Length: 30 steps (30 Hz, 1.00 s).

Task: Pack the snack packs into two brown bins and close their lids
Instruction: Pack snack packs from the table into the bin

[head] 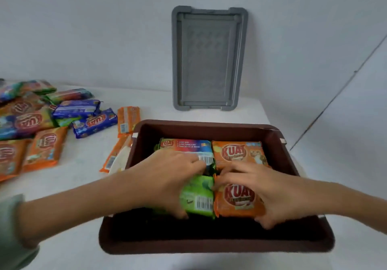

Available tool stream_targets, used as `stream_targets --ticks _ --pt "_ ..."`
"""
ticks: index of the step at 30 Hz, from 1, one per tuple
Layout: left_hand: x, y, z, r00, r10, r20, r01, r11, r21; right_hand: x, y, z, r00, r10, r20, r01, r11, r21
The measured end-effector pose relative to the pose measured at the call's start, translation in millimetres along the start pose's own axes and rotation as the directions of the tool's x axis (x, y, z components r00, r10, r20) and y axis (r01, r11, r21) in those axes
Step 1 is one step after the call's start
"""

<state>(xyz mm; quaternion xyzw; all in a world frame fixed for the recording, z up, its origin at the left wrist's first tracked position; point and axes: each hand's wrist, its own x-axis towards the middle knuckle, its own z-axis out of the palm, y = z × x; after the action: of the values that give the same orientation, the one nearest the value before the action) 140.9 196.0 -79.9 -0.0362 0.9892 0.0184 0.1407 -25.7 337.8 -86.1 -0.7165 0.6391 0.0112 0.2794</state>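
Note:
A brown bin stands open in front of me on the white table. Inside it lie several snack packs. My left hand grips a green pack in the bin's near half. Right beside it, my right hand grips an orange pack. Behind them lie a multicoloured pack and another orange pack. The bin's grey lid leans upright against the wall behind it.
A heap of loose snack packs, orange, blue and green, covers the table's left side. Two orange packs lie close to the bin's left wall. A wall corner runs down at the right.

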Motion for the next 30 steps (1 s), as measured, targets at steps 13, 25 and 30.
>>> stream_targets --ticks 13,25,30 --pt "14.9 13.4 28.3 1.000 0.025 0.011 -0.026 0.995 0.096 12.5 1.0 26.8 0.994 -0.009 -0.113 -0.027 0.948 -0.318" --pt "6.7 -1.1 22.5 0.993 0.068 -0.094 -0.068 0.998 -0.004 16.8 -5.5 11.7 0.992 -0.003 -0.125 -0.030 0.964 -0.263" --pt "-22.1 -24.8 -1.0 0.942 -0.073 -0.328 0.007 0.980 -0.197 29.6 -25.7 -32.5 0.962 -0.069 -0.263 0.012 0.977 -0.214"
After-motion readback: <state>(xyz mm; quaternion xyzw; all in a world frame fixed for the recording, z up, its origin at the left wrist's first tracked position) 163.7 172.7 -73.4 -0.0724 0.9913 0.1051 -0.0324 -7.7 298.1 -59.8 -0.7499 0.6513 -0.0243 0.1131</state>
